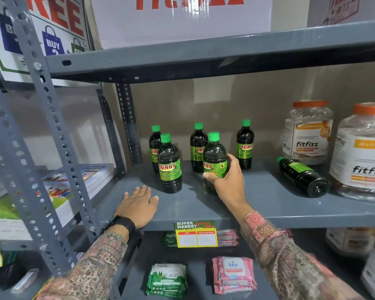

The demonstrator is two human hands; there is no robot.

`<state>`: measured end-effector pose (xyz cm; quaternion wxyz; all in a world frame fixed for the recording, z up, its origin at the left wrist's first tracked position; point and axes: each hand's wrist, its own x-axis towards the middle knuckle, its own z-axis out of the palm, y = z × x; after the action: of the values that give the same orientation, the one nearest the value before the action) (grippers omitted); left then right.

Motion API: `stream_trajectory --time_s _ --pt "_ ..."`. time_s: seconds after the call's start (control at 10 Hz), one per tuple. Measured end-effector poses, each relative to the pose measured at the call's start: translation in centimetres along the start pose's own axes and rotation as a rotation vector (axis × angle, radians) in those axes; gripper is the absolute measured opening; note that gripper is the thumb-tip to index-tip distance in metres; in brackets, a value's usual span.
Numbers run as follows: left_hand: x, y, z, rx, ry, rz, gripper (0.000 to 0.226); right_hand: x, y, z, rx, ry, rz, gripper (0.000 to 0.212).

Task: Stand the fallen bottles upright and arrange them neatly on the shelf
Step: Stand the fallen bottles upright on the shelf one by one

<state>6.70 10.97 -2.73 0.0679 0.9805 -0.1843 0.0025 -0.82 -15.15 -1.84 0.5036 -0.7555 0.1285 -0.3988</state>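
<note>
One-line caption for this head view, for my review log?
Right hand grips an upright Sunny bottle; left hand flat on shelf; one bottle lies fallen.

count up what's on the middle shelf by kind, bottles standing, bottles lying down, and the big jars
Standing bottles: 5, one held by the right hand
Fallen bottle: 1
Jars: 2
Total: 8
The left hand lies flat on the shelf.

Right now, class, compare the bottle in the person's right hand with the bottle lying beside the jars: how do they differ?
The held bottle stands upright; the fallen bottle lies on its side. The right hand has a grip on the held bottle; nothing touches the fallen bottle. The held bottle's label faces us; the fallen bottle's mostly faces upward. Both are dark with green caps.
</note>
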Motion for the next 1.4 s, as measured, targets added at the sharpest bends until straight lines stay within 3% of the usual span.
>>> stream_trajectory --time_s 0.1,0.2,0.5,0.7,0.8,0.9,1.0,1.1,1.2,1.4 --pt "-0.1 0.1 -0.1 0.000 -0.003 -0.002 0.066 0.1 0.1 0.1 0.026 -0.048 0.033 0.094" --pt "-0.1 0.2 -0.2 0.003 -0.004 0.000 0.066 -0.1 -0.3 0.1 0.009 -0.049 0.024 0.105" --pt "-0.2 0.1 -0.2 0.005 -0.005 -0.001 0.067 -0.5 -0.7 0.0 -0.043 -0.104 0.034 0.090" --pt "-0.1 0.0 -0.1 0.006 0.001 0.007 0.067 -1.0 -1.6 -0.6 -0.032 -0.157 0.059 0.097" --pt "0.1 -0.2 0.1 -0.005 0.006 0.007 0.067 -0.9 -1.5 -2.6 -0.121 -0.051 -0.016 0.086" --pt "0.2 -0.1 0.2 -0.006 0.009 0.010 0.067 1.0 -0.3 -6.7 -0.532 0.097 -0.138 0.067" --pt "0.3 -0.1 0.2 -0.006 0.012 0.006 0.067 3.6 0.6 -11.6 -1.033 0.110 -0.092 0.067" --pt "0.3 -0.2 0.4 -0.005 0.011 0.005 0.067 5.2 1.7 -15.4 -1.278 0.062 0.065 0.068" --pt "0.4 -0.2 0.5 -0.005 0.018 0.004 0.067 5.7 2.8 -17.1 -1.318 0.023 0.145 0.065" --pt "0.5 0.2 0.5 -0.008 0.014 0.006 0.067 4.8 2.6 -16.3 -1.296 0.012 0.085 0.054"
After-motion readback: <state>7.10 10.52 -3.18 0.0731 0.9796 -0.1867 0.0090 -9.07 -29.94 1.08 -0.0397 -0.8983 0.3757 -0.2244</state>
